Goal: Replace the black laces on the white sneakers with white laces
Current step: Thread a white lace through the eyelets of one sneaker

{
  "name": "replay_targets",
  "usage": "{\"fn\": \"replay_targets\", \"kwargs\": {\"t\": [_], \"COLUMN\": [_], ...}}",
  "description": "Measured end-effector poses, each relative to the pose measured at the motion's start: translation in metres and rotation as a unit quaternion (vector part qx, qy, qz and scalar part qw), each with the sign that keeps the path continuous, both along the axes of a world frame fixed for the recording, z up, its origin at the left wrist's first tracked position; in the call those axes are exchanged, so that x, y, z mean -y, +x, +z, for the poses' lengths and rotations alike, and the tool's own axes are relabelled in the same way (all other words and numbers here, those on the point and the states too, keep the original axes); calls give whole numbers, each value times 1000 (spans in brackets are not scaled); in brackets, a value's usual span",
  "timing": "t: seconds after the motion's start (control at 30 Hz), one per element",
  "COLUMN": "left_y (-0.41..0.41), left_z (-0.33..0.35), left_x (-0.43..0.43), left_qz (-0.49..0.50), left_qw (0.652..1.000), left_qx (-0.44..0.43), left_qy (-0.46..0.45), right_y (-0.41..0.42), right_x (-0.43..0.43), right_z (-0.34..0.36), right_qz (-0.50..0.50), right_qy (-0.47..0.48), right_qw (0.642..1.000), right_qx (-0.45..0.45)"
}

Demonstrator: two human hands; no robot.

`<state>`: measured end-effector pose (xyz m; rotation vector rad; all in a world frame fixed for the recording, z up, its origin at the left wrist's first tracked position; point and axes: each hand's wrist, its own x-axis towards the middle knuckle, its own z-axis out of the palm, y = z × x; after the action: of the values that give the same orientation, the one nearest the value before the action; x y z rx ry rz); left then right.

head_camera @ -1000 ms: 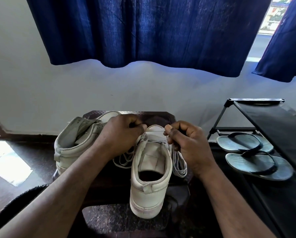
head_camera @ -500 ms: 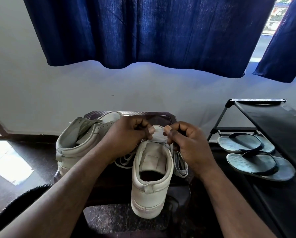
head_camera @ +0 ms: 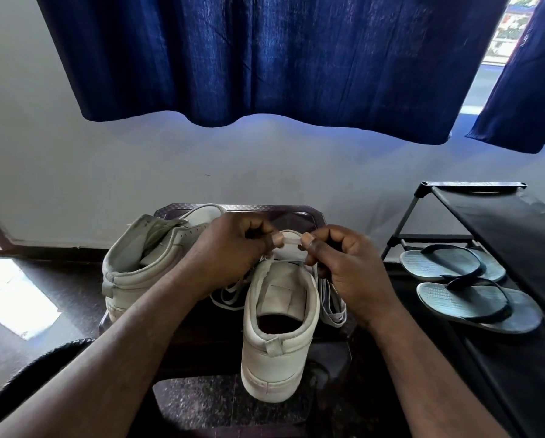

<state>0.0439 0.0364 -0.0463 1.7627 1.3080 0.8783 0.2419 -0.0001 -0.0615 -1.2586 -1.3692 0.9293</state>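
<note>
White on white: my left hand [head_camera: 230,251] and my right hand [head_camera: 343,263] each pinch the white lace [head_camera: 290,241] between thumb and forefinger, the other fingers curled in. The short stretch between my thumbs runs flat and level. I hold it this way, I judge, to keep the flat band from twisting and to even the two ends before it goes on through the eyelets.

Just under that stretch stands the sneaker [head_camera: 277,352], heel towards me and toe pointing away, so the tongue and eyelet rows face my hands. The eyelets themselves are hidden behind my fingers, so I cannot tell how many are threaded. Slack loops [head_camera: 228,300] of lace lie on the left of the shoe, and a folded bundle [head_camera: 332,306] lies on its right, touching its side; both stay out of the way but within reach.

The second sneaker [head_camera: 144,260] sits to the left and a little farther off, its collar open and tongue loose. No lace shows on the part I can see. It waits its turn, I reckon. Both shoes rest on the dark tabletop [head_camera: 220,403].

Well to the right, a black shoe rack [head_camera: 501,222] carries a pair of grey sandals [head_camera: 473,301]. Beyond everything, a dark blue curtain [head_camera: 264,58] hangs over the pale wall [head_camera: 75,153].
</note>
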Motion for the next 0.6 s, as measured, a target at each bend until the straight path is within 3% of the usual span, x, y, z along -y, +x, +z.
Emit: {"fn": "replay_targets", "kwargs": {"t": [0.33,0.6], "left_y": [8,9], "left_z": [3,2], "left_x": [6,7], "left_qz": [-43,-30], "left_qw": [997,999], "left_qx": [65,42], "left_qy": [-6,-16], "right_y": [-8,-3], "right_x": [1,1], "right_z": [0,4], "right_qz": [-39,-31], "right_qy": [-5,-30], "right_qw": [996,995], "right_qx": [-75,-85]}}
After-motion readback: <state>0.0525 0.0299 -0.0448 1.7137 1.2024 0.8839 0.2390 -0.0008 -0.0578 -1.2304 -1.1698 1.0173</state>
